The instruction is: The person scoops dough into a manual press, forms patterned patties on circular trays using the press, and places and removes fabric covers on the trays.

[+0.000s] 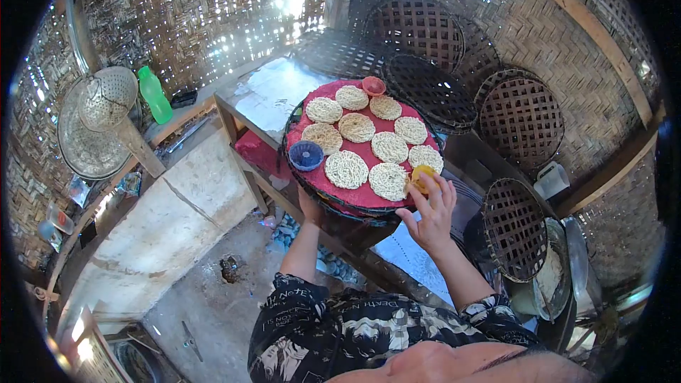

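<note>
A round woven tray (323,197) lined with red cloth carries several pale, noodle-textured discs (347,170). My left hand (310,207) grips the tray's near left edge from below, its fingers mostly hidden under the rim. At the tray's near right side, the fingers of my right hand (433,214) touch a small yellow fluted cup (424,179); the thumb is spread away from it. A blue fluted cup (306,155) sits at the tray's left edge, and a reddish cup (374,86) at the far edge.
Dark open-weave trays (521,120) lean along the right wall, with another round tray (516,229) nearer to my right arm. A white mug (551,180) is by that wall. On the left are a green bottle (154,95) and a perforated ladle (108,99). A wooden-framed table (266,99) stands behind the tray.
</note>
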Demonstrator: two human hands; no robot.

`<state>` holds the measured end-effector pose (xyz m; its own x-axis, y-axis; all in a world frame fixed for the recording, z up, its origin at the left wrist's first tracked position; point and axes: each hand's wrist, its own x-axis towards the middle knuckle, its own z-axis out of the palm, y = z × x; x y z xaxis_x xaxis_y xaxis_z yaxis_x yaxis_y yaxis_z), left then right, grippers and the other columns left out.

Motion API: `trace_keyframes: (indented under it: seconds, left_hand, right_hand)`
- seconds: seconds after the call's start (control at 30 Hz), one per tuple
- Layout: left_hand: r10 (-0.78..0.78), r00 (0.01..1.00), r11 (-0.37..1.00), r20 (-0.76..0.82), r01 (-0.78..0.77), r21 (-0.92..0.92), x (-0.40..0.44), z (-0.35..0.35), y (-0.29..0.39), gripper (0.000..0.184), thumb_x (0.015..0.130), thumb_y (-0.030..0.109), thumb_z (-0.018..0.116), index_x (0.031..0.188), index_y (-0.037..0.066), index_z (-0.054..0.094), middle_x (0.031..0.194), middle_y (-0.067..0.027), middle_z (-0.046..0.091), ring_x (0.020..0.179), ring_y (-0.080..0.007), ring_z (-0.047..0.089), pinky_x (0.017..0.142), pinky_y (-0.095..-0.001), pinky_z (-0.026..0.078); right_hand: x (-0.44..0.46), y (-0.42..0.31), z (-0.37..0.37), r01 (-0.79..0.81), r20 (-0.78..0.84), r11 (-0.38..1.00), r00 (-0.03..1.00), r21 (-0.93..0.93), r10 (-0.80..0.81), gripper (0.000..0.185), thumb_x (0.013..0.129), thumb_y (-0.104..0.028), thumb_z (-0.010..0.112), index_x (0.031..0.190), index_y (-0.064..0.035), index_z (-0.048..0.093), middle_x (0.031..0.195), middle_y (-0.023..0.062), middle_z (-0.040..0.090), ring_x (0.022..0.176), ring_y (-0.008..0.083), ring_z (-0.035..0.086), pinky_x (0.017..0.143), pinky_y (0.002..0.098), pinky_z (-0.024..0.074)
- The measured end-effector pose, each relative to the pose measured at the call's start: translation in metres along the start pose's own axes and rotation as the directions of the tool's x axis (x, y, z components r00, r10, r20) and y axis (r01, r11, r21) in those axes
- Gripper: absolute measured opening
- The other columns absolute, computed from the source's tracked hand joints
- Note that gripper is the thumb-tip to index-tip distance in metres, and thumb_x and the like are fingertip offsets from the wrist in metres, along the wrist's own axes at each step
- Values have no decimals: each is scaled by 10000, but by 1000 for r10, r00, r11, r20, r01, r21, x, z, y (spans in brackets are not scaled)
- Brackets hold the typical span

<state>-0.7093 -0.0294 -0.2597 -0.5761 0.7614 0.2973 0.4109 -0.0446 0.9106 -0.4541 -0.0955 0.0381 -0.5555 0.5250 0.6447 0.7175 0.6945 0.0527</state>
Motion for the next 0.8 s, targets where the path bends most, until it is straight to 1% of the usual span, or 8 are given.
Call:
trace_keyframes:
  seconds: [0.1, 0.17, 0.27, 0.37, 0.47, 0.57, 0.63, 0.8]
  left_hand:
    - [255, 940, 886, 224, -320, 335, -26, -4, -13, 652, 816, 411, 493, 1376, 173, 259, 1394, -90, 305, 1270, -305, 302, 1025, -547, 184]
    - [264, 875, 639, 406, -474, 606, -40, -5, -12, 705, 794, 459, 500, 1393, 193, 241, 1444, -80, 237, 1315, -299, 240, 1046, -561, 124]
    - [61, 823, 603, 565, -482, 636, -38, -30, 41, 732, 773, 551, 466, 1395, 232, 248, 1471, -64, 160, 1352, -260, 144, 1070, -538, 32]
    - [146, 742, 601, 654, -592, 537, -32, -25, 20, 738, 752, 592, 468, 1382, 258, 277, 1460, -51, 200, 1346, -253, 171, 1073, -544, 33]
    - [362, 708, 596, 606, -676, 434, -31, -26, 22, 695, 778, 570, 439, 1379, 253, 287, 1444, -31, 246, 1341, -241, 194, 1081, -522, 53]
    - [363, 741, 605, 565, -648, 463, -33, -15, -4, 568, 830, 476, 407, 1350, 255, 344, 1424, -22, 290, 1309, -229, 273, 1076, -491, 139]
    - [367, 747, 610, 554, -643, 464, -31, -16, -8, 555, 834, 464, 408, 1344, 253, 353, 1424, -23, 289, 1303, -226, 280, 1067, -488, 155]
    - [362, 735, 611, 573, -651, 450, -23, -15, -8, 522, 841, 435, 411, 1327, 248, 376, 1424, -23, 285, 1290, -220, 297, 1046, -481, 196]
  right_hand:
    - [-1, -1, -6, 45, -23, 998, 999, 45, -44, 460, 743, -485, 605, 996, -102, 632, 1237, 102, 472, 1178, 330, 365, 996, 501, 217]
    - [-6, -3, -6, 99, -30, 994, 995, 53, -97, 449, 736, -479, 617, 998, -114, 630, 1218, 102, 486, 1168, 327, 373, 987, 505, 228]
    - [-6, -6, 1, 89, -29, 995, 996, 52, -88, 435, 733, -467, 626, 989, -115, 630, 1212, 100, 491, 1160, 325, 380, 983, 507, 234]
    - [-4, -4, 0, 46, -59, 997, 997, 61, -43, 415, 732, -460, 632, 984, -131, 632, 1200, 93, 496, 1156, 321, 384, 977, 501, 243]
    - [-5, -1, -2, 51, -65, 998, 997, 42, -48, 395, 733, -450, 636, 977, -139, 633, 1180, 91, 503, 1147, 321, 392, 970, 490, 253]
    - [-4, 1, -4, 30, -76, 998, 997, 59, -26, 359, 733, -399, 653, 973, -133, 633, 1177, 100, 502, 1143, 331, 396, 967, 482, 260]
    - [-1, 11, -7, -13, -134, 995, 991, 95, 25, 322, 732, -346, 666, 968, -129, 632, 1177, 108, 501, 1140, 339, 398, 965, 479, 265]
    - [3, 31, -8, -102, -110, 993, 988, 53, 107, 204, 732, -218, 663, 905, -115, 635, 1169, 113, 509, 1142, 340, 406, 959, 483, 278]
